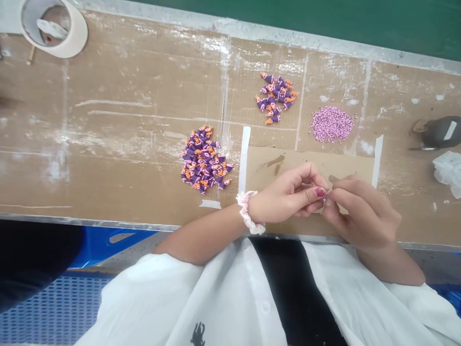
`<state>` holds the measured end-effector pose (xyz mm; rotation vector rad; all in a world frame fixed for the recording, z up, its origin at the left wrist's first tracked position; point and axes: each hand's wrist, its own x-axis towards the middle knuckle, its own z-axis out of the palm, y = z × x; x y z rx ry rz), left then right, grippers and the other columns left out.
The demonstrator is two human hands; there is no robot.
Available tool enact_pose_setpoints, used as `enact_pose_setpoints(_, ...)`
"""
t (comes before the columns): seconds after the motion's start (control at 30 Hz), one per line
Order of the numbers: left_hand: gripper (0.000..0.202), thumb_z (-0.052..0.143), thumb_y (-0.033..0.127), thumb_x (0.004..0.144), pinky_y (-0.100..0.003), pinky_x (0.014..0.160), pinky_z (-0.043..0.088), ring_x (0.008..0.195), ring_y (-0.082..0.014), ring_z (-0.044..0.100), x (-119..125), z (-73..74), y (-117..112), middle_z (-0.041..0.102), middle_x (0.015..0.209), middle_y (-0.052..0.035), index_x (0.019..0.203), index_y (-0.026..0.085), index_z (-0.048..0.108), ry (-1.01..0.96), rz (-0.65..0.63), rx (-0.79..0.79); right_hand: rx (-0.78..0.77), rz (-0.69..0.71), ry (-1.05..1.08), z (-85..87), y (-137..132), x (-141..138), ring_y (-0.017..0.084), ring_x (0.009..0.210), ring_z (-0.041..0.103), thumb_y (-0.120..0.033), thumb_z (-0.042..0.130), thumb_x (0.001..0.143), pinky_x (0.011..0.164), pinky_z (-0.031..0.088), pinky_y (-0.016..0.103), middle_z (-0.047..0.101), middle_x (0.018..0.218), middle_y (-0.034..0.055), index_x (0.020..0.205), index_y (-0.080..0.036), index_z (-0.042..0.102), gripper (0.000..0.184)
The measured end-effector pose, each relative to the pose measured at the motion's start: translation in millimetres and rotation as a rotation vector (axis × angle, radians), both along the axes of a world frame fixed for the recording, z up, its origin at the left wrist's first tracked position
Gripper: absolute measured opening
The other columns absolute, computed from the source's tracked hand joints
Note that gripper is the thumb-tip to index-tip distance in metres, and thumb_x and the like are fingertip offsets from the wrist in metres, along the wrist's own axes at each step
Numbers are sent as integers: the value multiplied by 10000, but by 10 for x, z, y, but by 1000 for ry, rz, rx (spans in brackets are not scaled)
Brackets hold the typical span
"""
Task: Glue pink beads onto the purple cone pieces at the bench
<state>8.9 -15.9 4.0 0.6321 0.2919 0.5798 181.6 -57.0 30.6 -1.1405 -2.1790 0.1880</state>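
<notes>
Low over a taped-down cardboard sheet (pixel 309 161), my two hands meet at the fingertips. My left hand (pixel 284 194) is closed in a pinch on a small purple-and-pink figurine (pixel 325 194), mostly hidden by the fingers. Thumb and forefinger of my right hand (pixel 363 206) are pressed together against the same spot; whatever they hold is too small to make out. A short greyish thing (pixel 333 179) shows by the right forefinger. Beyond the hands lies a heap of tiny pink-purple beads (pixel 331 124). Finished-looking purple figurines with orange tops form a small pile (pixel 276 96) and a larger pile (pixel 203 161).
A wide roll of white tape (pixel 77 33) stands at the far left of the cardboard-covered table (pixel 137 72). On the right are a dark rounded object (pixel 441 132) and crumpled clear plastic (pixel 448 168). A blue chair (pixel 104 245) is below the near edge.
</notes>
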Motion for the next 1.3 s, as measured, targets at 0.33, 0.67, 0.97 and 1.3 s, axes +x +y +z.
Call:
enact_pose_setpoints(0.33, 110, 538, 284, 930, -192, 616, 471, 689, -76, 568, -67, -19, 74, 560, 778, -6, 907, 179, 516, 198, 318, 541, 43, -63, 188, 50, 167, 60, 187, 700, 620, -49, 699, 748, 584, 508, 325, 623, 841, 62, 960, -202, 626, 272)
enact_pose_setpoints(0.67, 192, 571, 363, 905, -202, 579, 447, 657, -79, 564, -82, -110, 275, 627, 798, -14, 934, 173, 585, 622, 595, 585, 47, -54, 174, 53, 152, 34, 159, 712, 631, -15, 687, 766, 598, 517, 291, 646, 864, 70, 779, -177, 563, 204)
enact_pose_setpoints(0.97, 86, 550, 262, 929, -163, 630, 500, 794, -75, 650, -154, -200, 459, 651, 888, -17, 984, 195, 547, 465, 850, 663, 56, -68, 167, 56, 124, 54, 159, 712, 626, 6, 686, 758, 604, 519, 289, 644, 849, 73, 791, -162, 573, 205)
enact_pose_setpoints(1.3, 156, 473, 52, 898, -257, 791, 521, 867, -117, 626, -68, -153, 241, 662, 908, -52, 963, 181, 532, 355, 736, 1149, 16, -130, 184, 14, 150, 30, 186, 814, 648, -78, 691, 800, 659, 553, 306, 647, 923, 86, 1012, -188, 585, 261)
